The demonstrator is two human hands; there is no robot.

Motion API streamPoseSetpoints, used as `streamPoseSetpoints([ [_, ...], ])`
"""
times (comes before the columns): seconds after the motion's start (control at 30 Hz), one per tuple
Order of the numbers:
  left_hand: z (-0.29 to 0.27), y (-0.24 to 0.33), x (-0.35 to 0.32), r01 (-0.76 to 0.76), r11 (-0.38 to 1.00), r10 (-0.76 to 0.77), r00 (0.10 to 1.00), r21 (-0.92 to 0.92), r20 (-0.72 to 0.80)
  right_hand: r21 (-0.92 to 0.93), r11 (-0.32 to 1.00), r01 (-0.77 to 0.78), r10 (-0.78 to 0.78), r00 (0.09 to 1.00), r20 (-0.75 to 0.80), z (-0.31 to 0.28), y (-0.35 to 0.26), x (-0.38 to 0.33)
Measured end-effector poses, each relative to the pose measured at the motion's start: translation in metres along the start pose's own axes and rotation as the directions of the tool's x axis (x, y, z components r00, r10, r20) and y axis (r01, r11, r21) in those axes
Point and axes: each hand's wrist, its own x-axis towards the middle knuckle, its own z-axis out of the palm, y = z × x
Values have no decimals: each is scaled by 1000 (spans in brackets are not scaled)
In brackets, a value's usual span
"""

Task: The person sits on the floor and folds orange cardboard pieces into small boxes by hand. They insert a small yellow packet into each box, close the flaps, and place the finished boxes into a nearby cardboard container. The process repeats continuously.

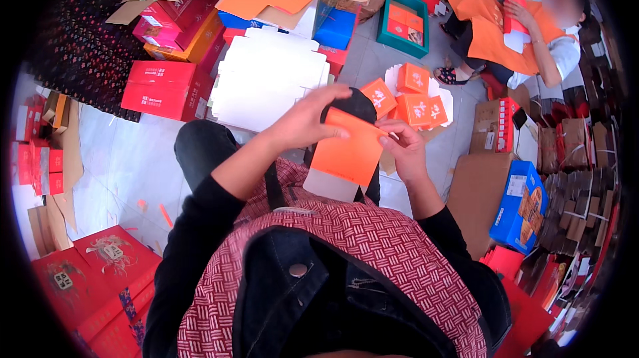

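Head view: both hands, left hand (303,121) and right hand (404,148), pinch the top edge of a light, bendable orange carton blank (346,155) above the lap, best gripped by its edges.

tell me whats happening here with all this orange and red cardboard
A seated person holds a flat orange box blank over their lap with both hands: the left hand grips its top edge, the right hand pinches its right side. On the floor ahead lie a stack of white flat sheets and several folded orange boxes. Red boxes are piled around. Another person sits opposite, handling orange card.
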Motion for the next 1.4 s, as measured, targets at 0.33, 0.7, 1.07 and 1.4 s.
streamPoseSetpoints([
  [0.33,39,-14,-33,263,714,-393,917,-649,-61,116,993,-26,41,990,-136,8,15,-10],
  [0.7,45,-11,-32,211,664,-399,911,-717,-102,-14,999,34,-35,991,-130,19,14,-10],
  [1.07,53,-25,-36,203,628,-415,904,-751,-104,-101,995,0,-13,992,-129,28,11,-12],
  [1.4,-52,29,13,286,905,-402,819,315,409,-53,979,199,-182,956,231,63,-26,49],
])
